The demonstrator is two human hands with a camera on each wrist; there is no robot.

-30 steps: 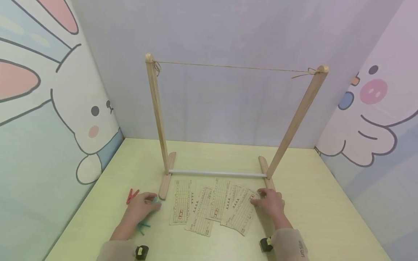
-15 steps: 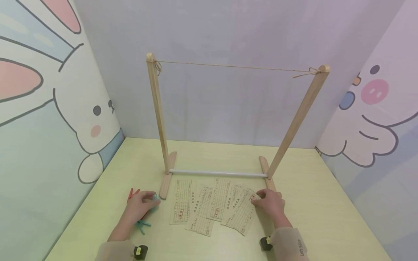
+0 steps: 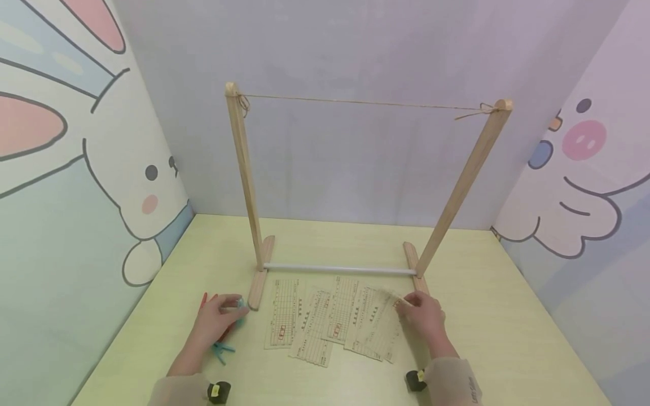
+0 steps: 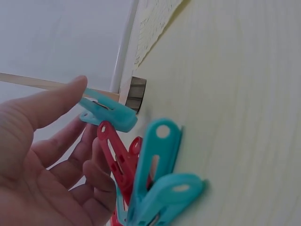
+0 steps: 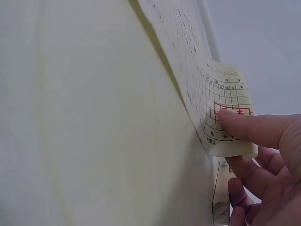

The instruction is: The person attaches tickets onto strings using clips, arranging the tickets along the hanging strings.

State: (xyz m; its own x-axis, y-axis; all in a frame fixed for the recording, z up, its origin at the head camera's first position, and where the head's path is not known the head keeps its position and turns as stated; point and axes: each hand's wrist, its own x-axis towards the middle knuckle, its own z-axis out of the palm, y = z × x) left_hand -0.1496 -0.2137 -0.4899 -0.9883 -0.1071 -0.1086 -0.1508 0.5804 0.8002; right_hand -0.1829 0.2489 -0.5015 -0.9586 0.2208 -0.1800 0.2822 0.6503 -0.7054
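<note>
Where it curls, the ruled slip [image 5: 226,96] seems cream.

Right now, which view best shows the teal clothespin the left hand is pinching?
Left wrist. The teal clothespin appears larger there, its body mostly visible, one end pinched by the left hand. Head shows it only as a small teal patch, partly hidden by the hand. Right wrist doesn't show it.

Teal clip [image 4: 116,115] and curled paper slip [image 5: 228,96]
</note>
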